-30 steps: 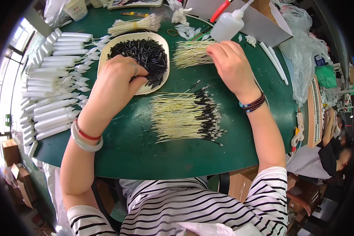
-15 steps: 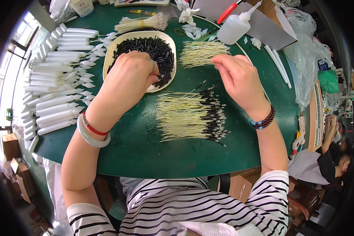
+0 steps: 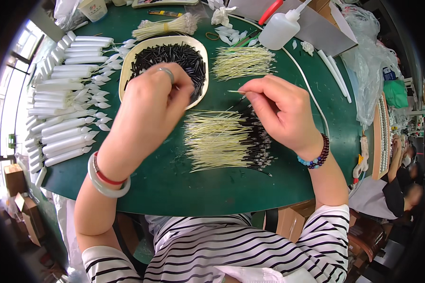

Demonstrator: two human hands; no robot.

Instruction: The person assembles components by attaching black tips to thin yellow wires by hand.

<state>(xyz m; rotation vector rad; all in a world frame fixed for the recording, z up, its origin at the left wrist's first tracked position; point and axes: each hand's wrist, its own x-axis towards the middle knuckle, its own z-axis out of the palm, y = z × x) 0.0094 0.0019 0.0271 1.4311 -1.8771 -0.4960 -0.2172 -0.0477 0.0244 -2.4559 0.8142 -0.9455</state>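
My right hand pinches a thin pale-yellow wire between thumb and forefinger, one end sticking out to the left. Over the near side of a cream tray is my left hand, its fingers curled together and smeared; whatever they hold is hidden. Short black tubes fill that tray. Below and between the hands lies a flat stack of yellow wires, with black sleeves on their right ends. A second pile of yellow wires, without black sleeves showing, lies beyond my right hand.
White candle-shaped sticks with flame-shaped tips line the left side. At the back are a bundle of wires, a white squeeze bottle and a grey box. A white cable curves along the right. Another person sits far right.
My right hand has come from the far wire pile toward me, now with a wire in its pinch. The left hand has drawn slightly nearer, still over the tray.
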